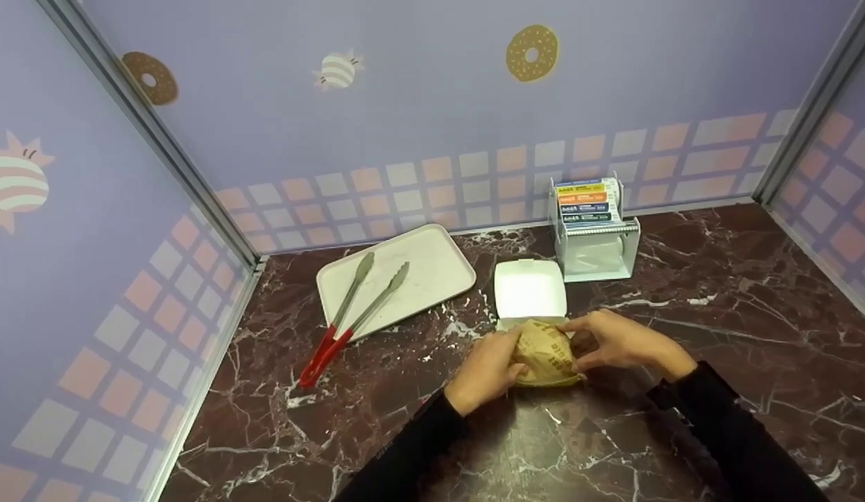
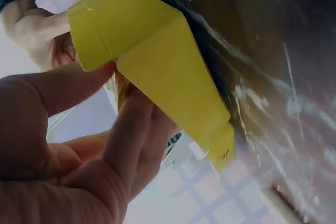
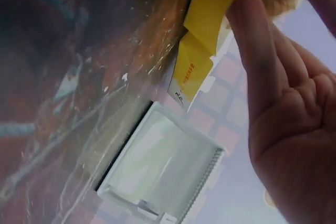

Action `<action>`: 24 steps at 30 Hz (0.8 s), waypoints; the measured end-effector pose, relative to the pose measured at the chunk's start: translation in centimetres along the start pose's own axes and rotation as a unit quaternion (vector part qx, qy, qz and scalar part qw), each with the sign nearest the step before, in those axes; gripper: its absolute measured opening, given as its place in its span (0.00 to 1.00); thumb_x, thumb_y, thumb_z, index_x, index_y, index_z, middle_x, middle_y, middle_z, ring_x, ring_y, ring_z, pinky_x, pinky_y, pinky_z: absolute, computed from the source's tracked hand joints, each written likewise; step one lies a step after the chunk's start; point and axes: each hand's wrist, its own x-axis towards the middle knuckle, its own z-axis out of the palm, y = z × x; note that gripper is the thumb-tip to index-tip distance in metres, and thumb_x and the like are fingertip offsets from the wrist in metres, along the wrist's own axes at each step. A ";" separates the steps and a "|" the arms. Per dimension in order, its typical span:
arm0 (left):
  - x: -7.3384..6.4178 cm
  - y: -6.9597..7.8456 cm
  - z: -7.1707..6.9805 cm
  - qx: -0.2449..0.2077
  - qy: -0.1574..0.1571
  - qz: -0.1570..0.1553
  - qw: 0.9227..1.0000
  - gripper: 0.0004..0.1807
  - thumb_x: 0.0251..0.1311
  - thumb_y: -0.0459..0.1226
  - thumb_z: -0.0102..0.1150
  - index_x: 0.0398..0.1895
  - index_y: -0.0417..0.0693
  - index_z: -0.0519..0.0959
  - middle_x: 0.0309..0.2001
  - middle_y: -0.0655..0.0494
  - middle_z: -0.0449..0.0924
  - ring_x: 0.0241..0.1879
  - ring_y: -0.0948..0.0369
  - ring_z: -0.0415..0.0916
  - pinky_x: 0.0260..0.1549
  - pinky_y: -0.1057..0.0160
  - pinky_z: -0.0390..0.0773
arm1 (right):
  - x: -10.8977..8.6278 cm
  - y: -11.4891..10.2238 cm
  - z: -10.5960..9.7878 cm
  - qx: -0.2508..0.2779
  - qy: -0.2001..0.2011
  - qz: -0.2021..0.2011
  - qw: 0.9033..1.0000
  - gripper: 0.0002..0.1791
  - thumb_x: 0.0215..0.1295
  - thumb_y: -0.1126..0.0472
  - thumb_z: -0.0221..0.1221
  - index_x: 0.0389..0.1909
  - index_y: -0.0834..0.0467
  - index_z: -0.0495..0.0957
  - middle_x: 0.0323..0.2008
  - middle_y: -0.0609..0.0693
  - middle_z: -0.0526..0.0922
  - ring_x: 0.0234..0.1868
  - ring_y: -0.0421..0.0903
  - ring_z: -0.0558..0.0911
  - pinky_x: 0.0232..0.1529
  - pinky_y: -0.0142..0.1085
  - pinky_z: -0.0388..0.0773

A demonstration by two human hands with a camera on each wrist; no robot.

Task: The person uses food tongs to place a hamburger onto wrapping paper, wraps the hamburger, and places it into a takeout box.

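A burger wrapped in tan printed paper [image 1: 546, 348] sits in the base of a small takeaway box, whose white-lined lid [image 1: 530, 289] stands open behind it. The box's outside [image 2: 163, 72] is yellow and stands on the dark marbled counter. My left hand [image 1: 485, 366] holds the wrapped burger from the left, its thumb at the front edge of the box. From the right, my right hand [image 1: 617, 341] grips the other side between thumb and fingers. Both wrist views show fingers reaching over the yellow box wall; the burger's underside is hidden inside.
A dispenser with colourful label rolls [image 1: 593, 230] stands behind the box to the right. Left of the box lies a white tray [image 1: 436, 272]; red-handled tongs [image 1: 335, 338] rest partly on it, handles over the counter. Patterned walls [image 1: 432, 104] enclose the back and sides.
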 end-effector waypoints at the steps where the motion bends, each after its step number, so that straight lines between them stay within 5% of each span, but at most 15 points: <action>1: 0.1 -0.2 0.1 -0.024 -0.008 -0.006 1.000 0.35 0.60 0.33 0.71 0.70 0.39 0.72 0.59 0.42 0.82 0.58 0.48 0.81 0.63 0.52 0.80 | 0.1 0.0 0.2 -0.001 0.006 -0.001 1.000 0.36 0.57 0.68 0.72 0.65 0.76 0.71 0.51 0.67 0.87 0.47 0.57 0.90 0.47 0.37 0.88; 7: 0.4 -1.5 0.3 -0.106 -0.043 -0.042 0.992 0.35 0.59 0.34 0.72 0.71 0.45 0.71 0.65 0.46 0.77 0.63 0.51 0.76 0.67 0.52 0.76 | 0.6 0.2 0.8 -0.008 0.023 -0.010 1.000 0.31 0.58 0.71 0.70 0.63 0.74 0.74 0.42 0.64 0.90 0.37 0.49 0.91 0.36 0.31 0.88; 12: 0.5 -2.0 0.4 -0.076 -0.023 -0.010 0.997 0.33 0.57 0.35 0.74 0.67 0.46 0.74 0.64 0.47 0.80 0.63 0.51 0.78 0.67 0.53 0.76 | 0.5 0.2 1.1 0.002 0.027 -0.006 1.000 0.33 0.61 0.72 0.68 0.67 0.74 0.70 0.41 0.64 0.90 0.33 0.45 0.90 0.32 0.29 0.86; 19: 0.2 -1.8 0.3 0.016 0.047 0.032 0.998 0.27 0.49 0.40 0.79 0.52 0.46 0.80 0.43 0.50 0.90 0.37 0.58 0.86 0.40 0.65 0.85 | 0.5 -0.2 1.3 -0.028 0.047 -0.012 0.998 0.33 0.60 0.70 0.69 0.68 0.70 0.73 0.41 0.62 0.90 0.35 0.47 0.91 0.34 0.29 0.86; 24: 0.1 -1.0 -0.4 -0.012 -0.018 0.026 0.999 0.24 0.60 0.34 0.72 0.59 0.40 0.78 0.45 0.45 0.89 0.41 0.55 0.87 0.43 0.66 0.86 | 0.5 -0.5 1.3 -0.033 0.075 0.000 0.997 0.25 0.54 0.70 0.74 0.54 0.68 0.82 0.32 0.57 0.90 0.27 0.41 0.87 0.27 0.29 0.85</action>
